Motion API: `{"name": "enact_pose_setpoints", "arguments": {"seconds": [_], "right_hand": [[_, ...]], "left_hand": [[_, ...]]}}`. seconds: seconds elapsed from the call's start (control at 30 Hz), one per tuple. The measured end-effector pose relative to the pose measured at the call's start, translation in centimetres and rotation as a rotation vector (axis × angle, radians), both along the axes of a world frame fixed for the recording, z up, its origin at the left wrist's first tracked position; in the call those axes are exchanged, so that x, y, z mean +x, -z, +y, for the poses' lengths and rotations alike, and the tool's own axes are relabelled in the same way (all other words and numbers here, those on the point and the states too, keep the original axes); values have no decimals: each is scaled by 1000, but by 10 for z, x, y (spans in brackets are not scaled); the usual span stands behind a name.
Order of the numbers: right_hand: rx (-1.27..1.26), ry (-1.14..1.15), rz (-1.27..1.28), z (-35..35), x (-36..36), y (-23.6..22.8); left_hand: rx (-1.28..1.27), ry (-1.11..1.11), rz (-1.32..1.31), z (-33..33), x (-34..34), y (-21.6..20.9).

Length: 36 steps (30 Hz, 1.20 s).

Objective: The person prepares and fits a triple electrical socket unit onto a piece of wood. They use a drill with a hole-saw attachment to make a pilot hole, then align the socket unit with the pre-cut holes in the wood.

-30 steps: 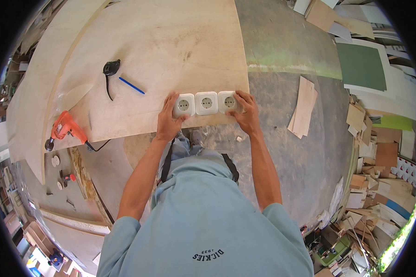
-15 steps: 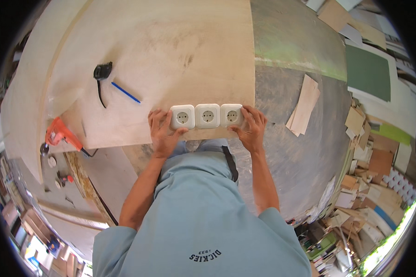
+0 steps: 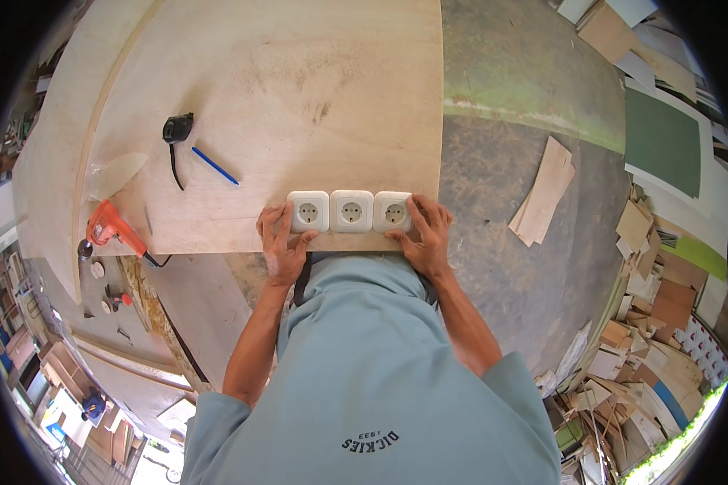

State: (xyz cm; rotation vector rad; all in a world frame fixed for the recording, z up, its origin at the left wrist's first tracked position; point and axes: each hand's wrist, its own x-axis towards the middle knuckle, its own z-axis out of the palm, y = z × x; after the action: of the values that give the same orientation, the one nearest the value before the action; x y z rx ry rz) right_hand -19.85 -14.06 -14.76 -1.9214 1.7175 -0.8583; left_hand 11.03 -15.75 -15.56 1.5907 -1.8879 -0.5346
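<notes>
Three white square wall sockets stand side by side in a row on a pale plywood sheet (image 3: 299,121), close to its near edge. Left, middle and right sockets (image 3: 308,214) (image 3: 351,222) (image 3: 393,223) face up, edges touching or nearly so. My left hand (image 3: 284,244) grips the left socket by its outer side, thumb at its lower edge. At the other end, my right hand (image 3: 427,238) holds the right socket the same way, fingers on its outer side and thumb below. The undersides of the sockets are hidden.
A black tape measure (image 3: 177,128) with a strap and a slim blue pen or pencil (image 3: 215,165) lie left. An orange power drill (image 3: 113,226) rests at the left near edge. Thin wood strips (image 3: 543,191) lie on the grey surface right; wood offcuts (image 3: 671,291) pile up beyond.
The row of sockets has shifted slightly left and toward me on the plywood, with both hands still on its ends. My view has also moved a little.
</notes>
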Motion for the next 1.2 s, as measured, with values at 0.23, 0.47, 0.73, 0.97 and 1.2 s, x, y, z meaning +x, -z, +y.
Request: {"name": "enact_pose_setpoints", "arguments": {"seconds": [0.23,0.47,0.73,0.97,1.2], "right_hand": [[27,5,-20,3,1,-3],[21,16,-10,3,3,-3],[8,17,-20,3,6,-4],[5,6,-8,3,7,-5],[46,7,-23,3,6,-8]], "left_hand": [[-10,-17,21,5,-1,-3],[-38,-7,28,3,0,-3],[-31,18,28,2,-3,-8],[-71,-20,-28,2,-14,3],[-36,123,-106,-6,0,0]]}}
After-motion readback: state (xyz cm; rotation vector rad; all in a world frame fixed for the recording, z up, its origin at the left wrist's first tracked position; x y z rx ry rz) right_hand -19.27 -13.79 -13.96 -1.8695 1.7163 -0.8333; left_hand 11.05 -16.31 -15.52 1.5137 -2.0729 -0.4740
